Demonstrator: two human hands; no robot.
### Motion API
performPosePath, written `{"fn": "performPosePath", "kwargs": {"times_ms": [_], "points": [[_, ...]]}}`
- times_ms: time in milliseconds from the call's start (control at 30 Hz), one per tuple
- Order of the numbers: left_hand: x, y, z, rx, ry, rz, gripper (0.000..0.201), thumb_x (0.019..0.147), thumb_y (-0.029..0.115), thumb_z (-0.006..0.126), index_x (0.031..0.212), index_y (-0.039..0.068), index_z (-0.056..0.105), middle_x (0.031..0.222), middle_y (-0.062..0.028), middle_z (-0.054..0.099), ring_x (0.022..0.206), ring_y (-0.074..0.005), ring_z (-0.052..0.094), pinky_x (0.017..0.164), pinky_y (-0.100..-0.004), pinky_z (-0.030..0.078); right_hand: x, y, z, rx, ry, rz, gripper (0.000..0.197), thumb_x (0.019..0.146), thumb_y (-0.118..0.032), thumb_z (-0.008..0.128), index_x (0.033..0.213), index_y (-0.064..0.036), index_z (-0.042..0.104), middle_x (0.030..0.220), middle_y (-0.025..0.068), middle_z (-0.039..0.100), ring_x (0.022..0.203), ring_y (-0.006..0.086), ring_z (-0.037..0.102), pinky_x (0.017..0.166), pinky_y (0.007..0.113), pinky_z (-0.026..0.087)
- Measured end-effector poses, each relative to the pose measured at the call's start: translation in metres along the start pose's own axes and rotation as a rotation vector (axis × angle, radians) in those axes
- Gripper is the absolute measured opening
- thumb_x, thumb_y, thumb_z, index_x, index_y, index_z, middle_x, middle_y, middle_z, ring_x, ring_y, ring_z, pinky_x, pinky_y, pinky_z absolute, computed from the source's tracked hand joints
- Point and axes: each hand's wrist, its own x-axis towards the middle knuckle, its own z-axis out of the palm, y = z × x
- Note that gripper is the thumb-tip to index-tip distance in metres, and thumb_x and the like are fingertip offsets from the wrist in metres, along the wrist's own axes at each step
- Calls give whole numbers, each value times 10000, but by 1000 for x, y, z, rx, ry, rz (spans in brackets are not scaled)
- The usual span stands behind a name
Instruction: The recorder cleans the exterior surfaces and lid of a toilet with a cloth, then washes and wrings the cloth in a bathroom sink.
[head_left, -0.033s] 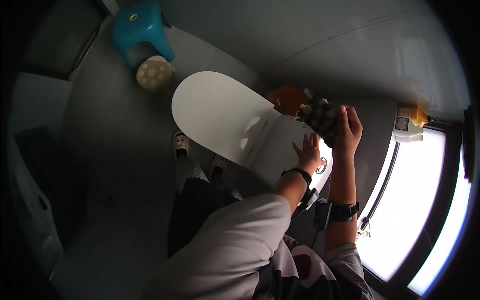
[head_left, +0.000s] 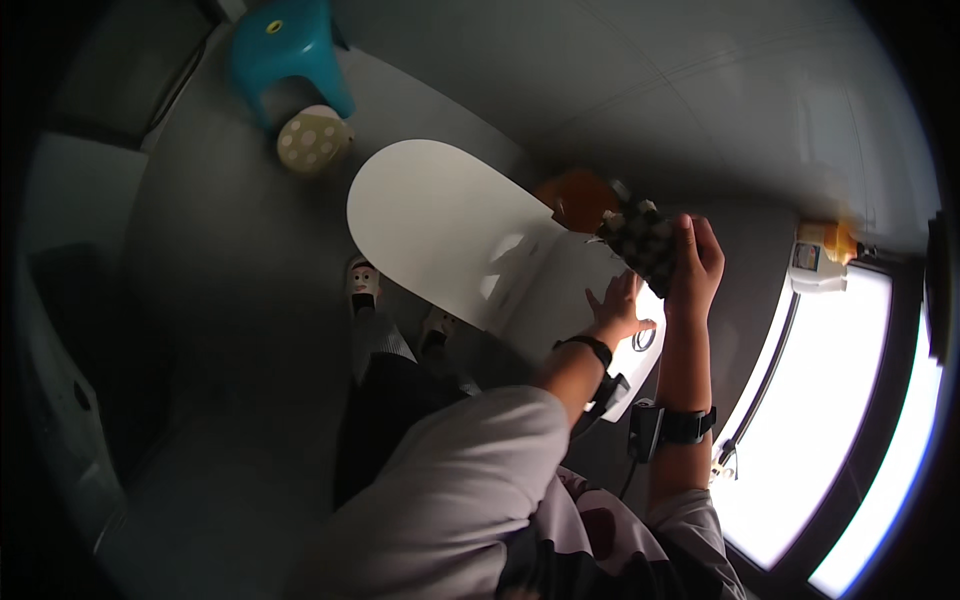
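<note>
My right hand (head_left: 698,265) is closed on a folded dark checked cloth (head_left: 643,242), thumb on top. Loose pale ends stick out at the cloth's far left edge. Below and to the left of it, my left hand (head_left: 620,308) has its fingers apart over the white toilet tank (head_left: 620,395). Its thumb points toward the round flush button (head_left: 643,336); whether it touches is unclear. The white toilet lid (head_left: 440,215) lies down, stretching left from the tank.
An orange-brown container (head_left: 580,200) sits beyond the tank by the wall. A white bottle with an orange top (head_left: 822,255) stands near the bright window (head_left: 815,400). A teal stool (head_left: 285,55) and a dotted small stool (head_left: 314,140) stand far left. My slippered foot (head_left: 363,283) is beside the toilet.
My left hand and forearm have shifted slightly left, uncovering more of the flush button. The right hand keeps hold of the cloth in nearly the same place.
</note>
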Motion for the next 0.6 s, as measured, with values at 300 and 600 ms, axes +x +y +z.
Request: {"fn": "performPosePath", "kwargs": {"times_ms": [300,600], "points": [[32,-337,-238,192,1143,-400,509,810,250,580,1217,-7,414,1191,-172,486,1126,-310,459,974,-445,333,-65,131,123,-245,-441,271,152,799,-125,576,887,-9,618,729,70,595,692,116,539,667,259,434],[5,-509,-284,-567,887,-412,420,816,337,527,1029,-23,564,949,-191,620,897,-338,589,782,-397,449,-192,180,218,-326,-1113,494,260,763,-167,572,1002,-77,618,795,63,604,750,153,570,675,296,458]]}}
